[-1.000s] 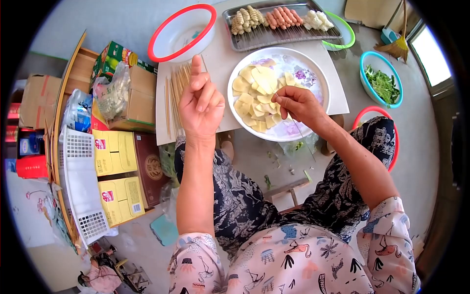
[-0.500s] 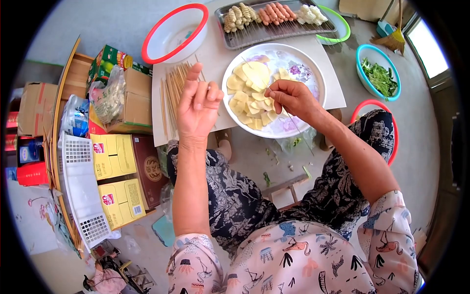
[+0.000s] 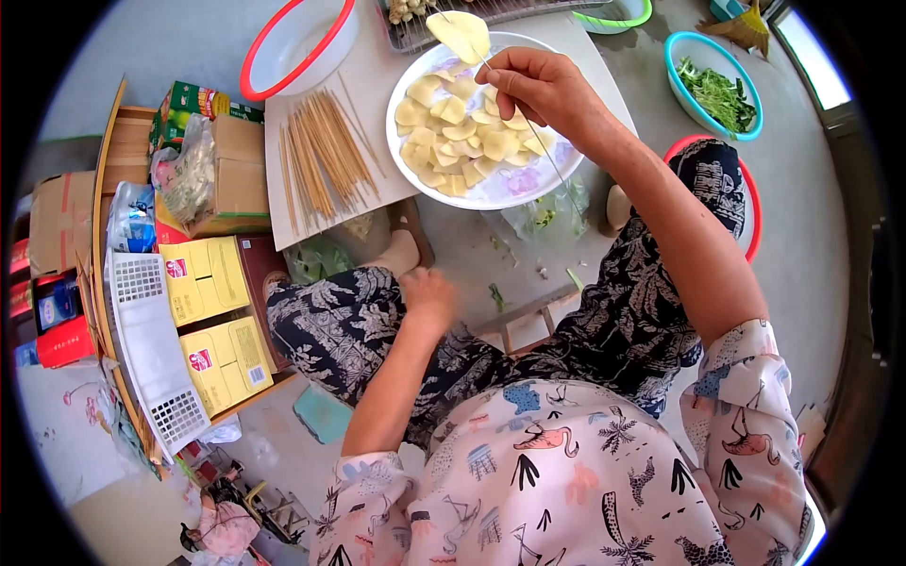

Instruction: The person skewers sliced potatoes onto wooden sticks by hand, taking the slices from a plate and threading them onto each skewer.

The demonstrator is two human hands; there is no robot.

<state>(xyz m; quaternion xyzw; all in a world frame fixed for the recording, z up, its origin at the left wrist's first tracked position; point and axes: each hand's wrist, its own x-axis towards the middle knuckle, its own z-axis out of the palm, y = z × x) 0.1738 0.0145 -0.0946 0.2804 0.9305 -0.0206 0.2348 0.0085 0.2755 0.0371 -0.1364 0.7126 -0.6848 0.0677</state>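
Note:
My right hand (image 3: 533, 87) pinches a thin, metallic-looking skewer (image 3: 568, 183) above the plate's far right side. At the skewer's upper end is a pale yellow slice (image 3: 459, 36), apparently potato; whether several are stacked there I cannot tell. Below lies a round white plate (image 3: 404, 170) with a purple flower pattern, holding many similar loose slices (image 3: 462, 132). My left hand (image 3: 429, 300) is down by my left knee, away from the plate. Motion smears its fingers, so what they hold, if anything, does not show.
Wooden sticks (image 3: 326, 156) lie left of the plate. A red-rimmed basin (image 3: 300, 47) and a metal tray (image 3: 406, 36) of skewered food stand behind. To the right, a blue basin (image 3: 672, 71) holds greens. Boxes (image 3: 203, 283) and a white basket (image 3: 151, 349) line the left.
My left hand has dropped from beside the plate to near my knee. My right hand has lifted the skewer and its slice up and left, past the plate's far edge. The view has shifted.

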